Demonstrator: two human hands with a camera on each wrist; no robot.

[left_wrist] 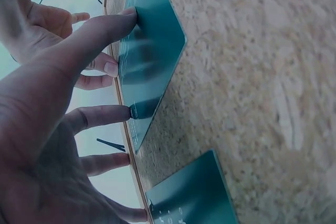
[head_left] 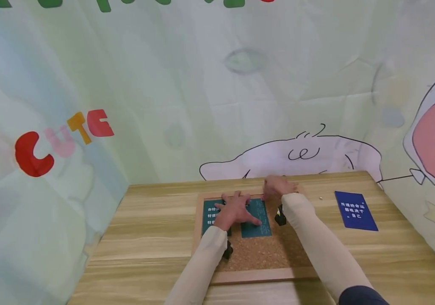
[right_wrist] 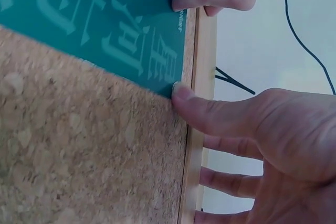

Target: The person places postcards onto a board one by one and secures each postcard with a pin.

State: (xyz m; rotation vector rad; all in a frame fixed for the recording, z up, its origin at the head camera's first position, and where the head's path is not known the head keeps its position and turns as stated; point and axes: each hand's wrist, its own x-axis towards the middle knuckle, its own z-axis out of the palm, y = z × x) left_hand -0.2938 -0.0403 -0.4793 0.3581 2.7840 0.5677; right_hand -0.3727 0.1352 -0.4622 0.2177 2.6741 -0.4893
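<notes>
Wood-grain table (head_left: 152, 237): smooth blue card (head_left: 356, 211) sat at 3 o'clock of grainy corkboard (head_left: 257, 255). Teal card (head_left: 259, 230) lay at its 12; left hand (head_left: 235, 210) splayed across, blocking part; right hand (head_left: 278, 185) unclenched, thumb on corner.

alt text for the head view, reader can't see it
A person's left hand spreads over two teal cards on a wood-framed corkboard, while their right hand is at the board's far edge. The board lies on a wood-grain table, with a blue card to its right and a cartoon-printed backdrop behind.
</notes>
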